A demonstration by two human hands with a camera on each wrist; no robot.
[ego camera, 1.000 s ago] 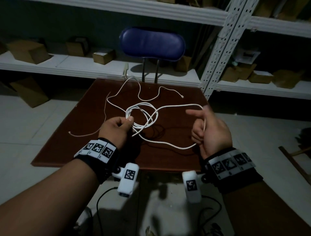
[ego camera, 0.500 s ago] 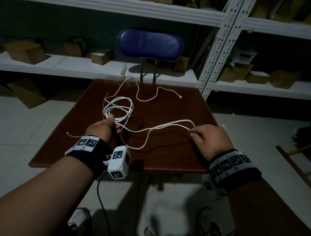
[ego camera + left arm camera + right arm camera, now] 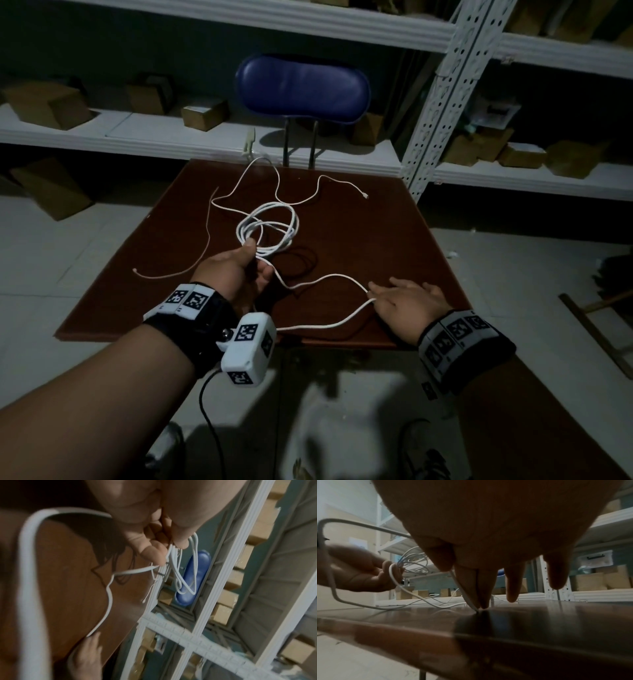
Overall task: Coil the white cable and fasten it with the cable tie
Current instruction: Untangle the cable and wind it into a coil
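My left hand [image 3: 255,257] grips a small coil of the white cable [image 3: 267,226] above the brown table [image 3: 376,233]; the left wrist view shows its thumb and fingers [image 3: 154,555] pinching several loops [image 3: 181,580]. From the coil, a loose strand runs right to my right hand [image 3: 380,296]. That hand lies with straight, spread fingers, its fingertips [image 3: 483,605] pressing the strand onto the tabletop near the front edge. The cable's far end with its plug [image 3: 365,196] lies on the table at the back. A thinner pale strand [image 3: 205,240] lies at the left; whether it is the cable tie, I cannot tell.
A blue chair [image 3: 303,89] stands behind the table. White shelves [image 3: 137,137] with cardboard boxes run along the back wall, with a perforated rack post [image 3: 435,102] at the right. A black lead [image 3: 209,411] hangs from my left wrist camera.
My right hand dropped to the table and straightened its fingers, where before it pinched the strand in the air. My left hand kept its grip on the coil and moved slightly right.
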